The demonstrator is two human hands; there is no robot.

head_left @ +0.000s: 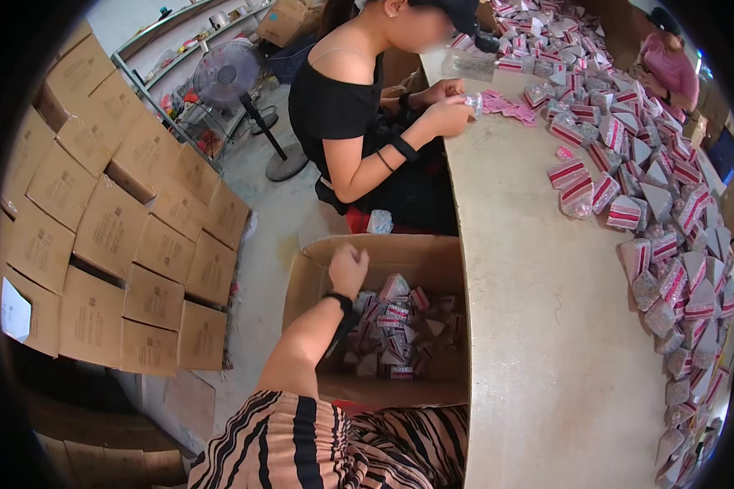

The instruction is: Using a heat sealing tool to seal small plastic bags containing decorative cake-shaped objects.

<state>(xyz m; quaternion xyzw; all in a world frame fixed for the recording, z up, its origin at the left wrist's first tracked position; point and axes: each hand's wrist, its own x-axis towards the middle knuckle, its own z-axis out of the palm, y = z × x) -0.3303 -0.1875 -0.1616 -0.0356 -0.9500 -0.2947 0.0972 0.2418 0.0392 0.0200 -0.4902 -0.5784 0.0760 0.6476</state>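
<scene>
Hand (pixel 347 271): left, curled above far side of box (pixel 300 285); cannot tell its grip.
Packets (pixel 395 287): rightward, nearer, axes mixed.

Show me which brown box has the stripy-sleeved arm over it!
The open box beside the pale table, with the left hand over it. Pink packets show inside; the stacked boxes look shut.
</scene>
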